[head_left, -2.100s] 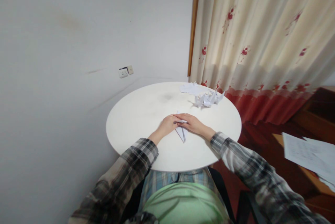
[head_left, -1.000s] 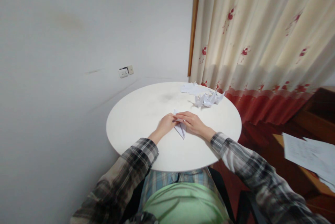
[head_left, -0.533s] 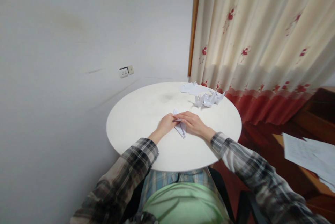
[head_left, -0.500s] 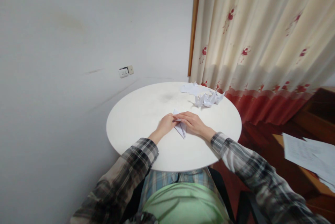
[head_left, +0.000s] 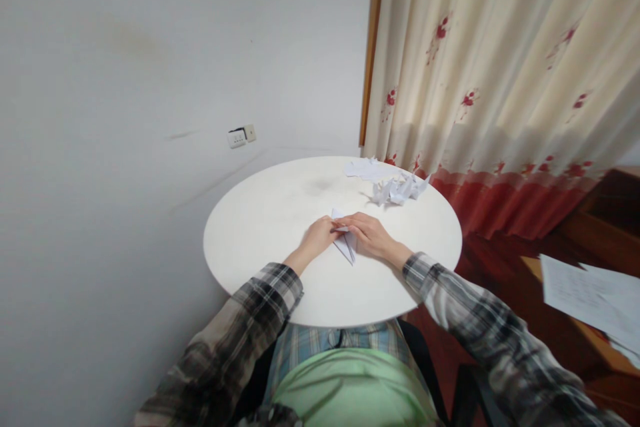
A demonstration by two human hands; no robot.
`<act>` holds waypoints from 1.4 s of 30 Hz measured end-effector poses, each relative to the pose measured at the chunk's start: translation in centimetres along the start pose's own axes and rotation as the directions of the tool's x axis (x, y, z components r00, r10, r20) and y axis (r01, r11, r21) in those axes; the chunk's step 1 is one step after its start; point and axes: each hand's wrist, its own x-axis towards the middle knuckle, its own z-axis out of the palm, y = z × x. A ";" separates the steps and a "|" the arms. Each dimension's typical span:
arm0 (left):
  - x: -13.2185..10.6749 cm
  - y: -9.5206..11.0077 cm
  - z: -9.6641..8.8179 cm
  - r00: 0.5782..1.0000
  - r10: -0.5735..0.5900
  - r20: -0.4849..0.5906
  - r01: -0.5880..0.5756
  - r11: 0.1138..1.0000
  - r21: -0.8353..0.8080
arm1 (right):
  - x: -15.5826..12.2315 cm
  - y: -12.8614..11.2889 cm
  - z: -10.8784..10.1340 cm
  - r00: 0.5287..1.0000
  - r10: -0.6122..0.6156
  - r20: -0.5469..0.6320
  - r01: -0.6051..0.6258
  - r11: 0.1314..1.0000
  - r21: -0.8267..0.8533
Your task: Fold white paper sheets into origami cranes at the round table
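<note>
A small white folded paper (head_left: pixel 346 246) lies on the round white table (head_left: pixel 260 220), its sharp tip pointing toward me. My left hand (head_left: pixel 318 236) presses on its left side with fingers curled together. My right hand (head_left: pixel 367 234) covers its upper right part, fingers bent and pinching a fold at the top. The fingertips of both hands meet over the paper, and most of it is hidden beneath them.
A heap of folded and crumpled white paper (head_left: pixel 395 187) sits at the table's far right edge. A cream and red curtain (head_left: pixel 490 94) hangs behind. Loose sheets (head_left: pixel 585 294) lie on dark wooden furniture at right. A wall socket (head_left: pixel 240 136) is at left.
The folded paper has shifted slightly away from me and its tip sits a little higher on the table. Both hands stay pressed on it in nearly the same place.
</note>
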 end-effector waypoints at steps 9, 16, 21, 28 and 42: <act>0.0 -0.1 -0.1 0.996 0.089 0.001 -0.089 0.993 -0.077 | 0.0 -0.1 0.1 0.995 0.093 0.046 -0.090 0.994 -0.056; 0.2 -0.2 -0.1 1.000 0.012 -0.002 -0.012 0.972 -0.235 | -0.4 1.5 1.2 0.946 0.313 0.084 -0.305 0.947 -0.101; 0.3 -0.4 0.4 0.998 -0.065 0.008 0.065 0.960 -0.272 | -0.3 2.1 1.4 0.923 0.370 0.106 -0.360 0.928 -0.099; 0.4 -0.8 0.7 0.998 -0.064 -0.013 0.055 0.937 -0.345 | -0.3 2.3 1.4 0.921 0.375 0.107 -0.370 0.927 -0.067; 0.6 -1.6 1.5 0.993 -0.069 -0.099 0.033 0.944 -0.328 | -0.6 3.4 2.2 0.907 0.421 0.011 -0.421 0.907 -0.029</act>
